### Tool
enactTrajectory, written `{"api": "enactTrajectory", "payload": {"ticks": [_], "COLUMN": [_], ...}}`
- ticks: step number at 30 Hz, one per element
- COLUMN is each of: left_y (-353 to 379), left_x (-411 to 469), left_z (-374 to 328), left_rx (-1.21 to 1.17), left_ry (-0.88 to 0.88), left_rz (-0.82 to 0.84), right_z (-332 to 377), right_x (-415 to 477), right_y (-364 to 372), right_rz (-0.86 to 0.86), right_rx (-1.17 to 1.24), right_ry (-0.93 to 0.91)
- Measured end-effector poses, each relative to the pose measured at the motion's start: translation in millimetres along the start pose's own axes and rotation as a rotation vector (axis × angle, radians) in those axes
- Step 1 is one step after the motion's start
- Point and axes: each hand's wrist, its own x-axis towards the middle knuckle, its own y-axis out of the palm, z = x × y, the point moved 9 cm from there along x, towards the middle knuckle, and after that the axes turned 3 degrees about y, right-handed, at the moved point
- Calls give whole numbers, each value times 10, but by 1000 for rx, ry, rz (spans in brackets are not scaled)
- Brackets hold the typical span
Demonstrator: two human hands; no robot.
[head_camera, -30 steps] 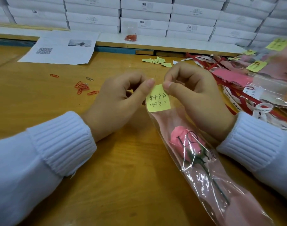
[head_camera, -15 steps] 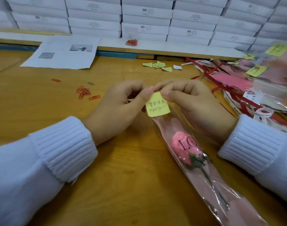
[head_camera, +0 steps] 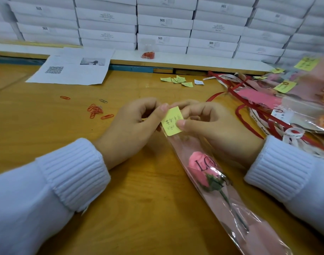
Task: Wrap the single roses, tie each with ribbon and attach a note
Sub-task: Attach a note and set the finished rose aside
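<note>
while both hands (left [head_camera: 133, 129], right [head_camera: 216, 127]) pinch the note [head_camera: 170, 126] | fingers curled

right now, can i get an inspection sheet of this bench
surface: wooden table, yellow-brown
job's things: pink rose in a clear wrap, lying diagonally; yellow note at the wrap's far end; ribbons and wrapped roses heaped at the right
clutter: red clips left of the hands; scraps and a printed sheet farther back
grips: left hand and right hand both pinch the note
cables: nothing seen
surroundings: stacked white boxes behind; small tub of red clips on the ledge
</note>
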Motion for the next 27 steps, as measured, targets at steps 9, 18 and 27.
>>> {"api": "enactTrajectory", "payload": {"ticks": [9, 18, 27], "left_y": [21, 34, 165], "left_x": [-6, -4, -24], "left_z": [48, 106, 151], "left_rx": [38, -20, -14], "left_ry": [-14, -87, -130], "left_rz": [32, 57, 193], "right_z": [32, -8, 170], "right_x": [-7, 0, -72], "right_y": [-126, -203, -235], "right_rz": [-139, -186, -300], "right_rx": [210, 282, 37], "right_ry": [-95, -93, -162]}}
